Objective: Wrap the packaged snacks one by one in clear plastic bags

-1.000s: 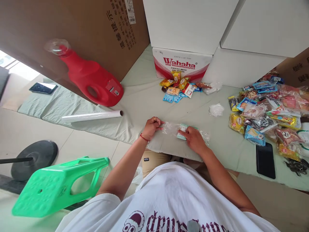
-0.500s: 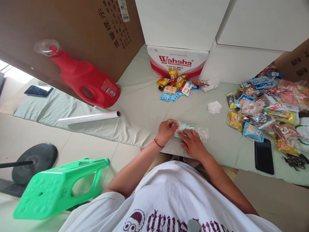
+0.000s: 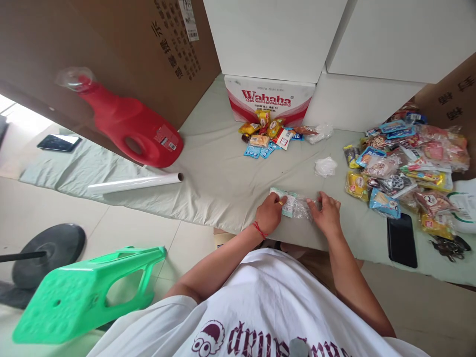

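Observation:
A clear plastic wrapper (image 3: pixel 299 207) with a pale green printed part lies at the front edge of the cloth-covered table. My left hand (image 3: pixel 270 213), with a red string on its wrist, pinches the printed end. At the clear, crinkled end is my right hand (image 3: pixel 326 213), its thumb and fingers closed on the plastic. A small crumpled piece of clear plastic (image 3: pixel 326 167) rests behind my right hand.
Packaged snacks (image 3: pixel 260 140) sit before a Wahaha box (image 3: pixel 270 99); a larger snack pile (image 3: pixel 390 168) is right, near a black phone (image 3: pixel 402 240) and keys (image 3: pixel 449 247). Left are a red jug (image 3: pixel 137 129), white roll (image 3: pixel 137 183) and green stool (image 3: pixel 89 292).
My right hand has moved right, from the middle of the wrapper to its clear end. My left hand has shifted slightly right and down. The camera view has shifted a little.

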Motion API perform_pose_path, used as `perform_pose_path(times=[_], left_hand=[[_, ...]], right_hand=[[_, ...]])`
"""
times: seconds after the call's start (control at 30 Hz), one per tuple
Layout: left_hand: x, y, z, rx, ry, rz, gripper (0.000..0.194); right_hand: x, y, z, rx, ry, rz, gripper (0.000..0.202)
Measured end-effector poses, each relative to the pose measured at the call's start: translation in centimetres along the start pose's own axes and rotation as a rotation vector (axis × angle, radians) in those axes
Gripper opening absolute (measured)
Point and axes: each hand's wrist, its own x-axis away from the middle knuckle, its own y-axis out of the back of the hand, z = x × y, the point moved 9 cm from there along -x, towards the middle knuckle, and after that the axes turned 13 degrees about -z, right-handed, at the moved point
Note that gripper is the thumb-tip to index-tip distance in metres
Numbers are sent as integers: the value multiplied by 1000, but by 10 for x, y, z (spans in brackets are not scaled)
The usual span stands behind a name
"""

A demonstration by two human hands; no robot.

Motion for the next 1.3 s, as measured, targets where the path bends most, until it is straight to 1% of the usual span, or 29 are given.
perform_pose_path(times=[0.07,0.17,0.23,0.3,0.4,0.47,0.53,0.57,0.63,0.67,0.73,0.8,0.83,0.87,0.9,0.93,1.0,1.07,1.13,1.17,1.23,1.3], left_hand=[[2,-2,0,-17,-1,-2,38],[5,-8,1,-123,-39,29,44],[6,-11,0,-171,-69,35,44],[7,-13,-3,-184,-104,36,44],[9,-18,-8,-188,-149,67,45],[10,-20,-9,-186,-158,86,43],[10,-18,-8,-149,-161,85,39],[10,-15,-7,-104,-169,76,37],[12,-2,-5,49,-183,42,37],[13,6,-2,143,-176,20,38],[14,28,8,299,-117,-57,36],[13,51,18,369,-60,-163,35],[12,60,18,378,-69,-202,35],[9,66,14,377,-111,-213,36],[6,67,7,369,-177,-186,38],[3,64,-2,350,-254,-125,40],[-2,48,-13,278,-368,36,44],[-6,31,-14,207,-408,152,47],[-9,21,-9,164,-421,185,49],[-9,18,-7,147,-431,184,50],[-6,14,-5,99,-466,174,51],[-1,10,-6,26,-503,170,61]], right_hand=[[4,-9,-1,16,6,65,52],[10,-5,8,-64,-7,60,40],[11,-2,15,-149,-66,90,36],[10,-6,25,-230,-137,153,34],[7,-25,48,-339,-200,199,34],[4,-42,69,-353,-155,215,30],[4,-59,87,-302,-66,234,29],[5,-64,94,-270,-19,241,30],[9,-71,103,-238,48,257,34],[13,-72,106,-235,72,267,36],[25,-72,112,-179,154,275,40],[41,-72,119,-60,253,264,44],[49,-73,122,5,297,253,47],[58,-74,125,57,331,243,50],[65,-75,126,84,350,234,52],[72,-75,128,88,367,231,52],[82,-74,129,53,409,240,52],[88,-69,127,-15,461,280,52],[91,-58,121,-115,487,326,45],[90,-50,116,-174,471,330,39],[86,-31,101,-288,375,301,30],[81,-15,79,-371,213,246,26]])
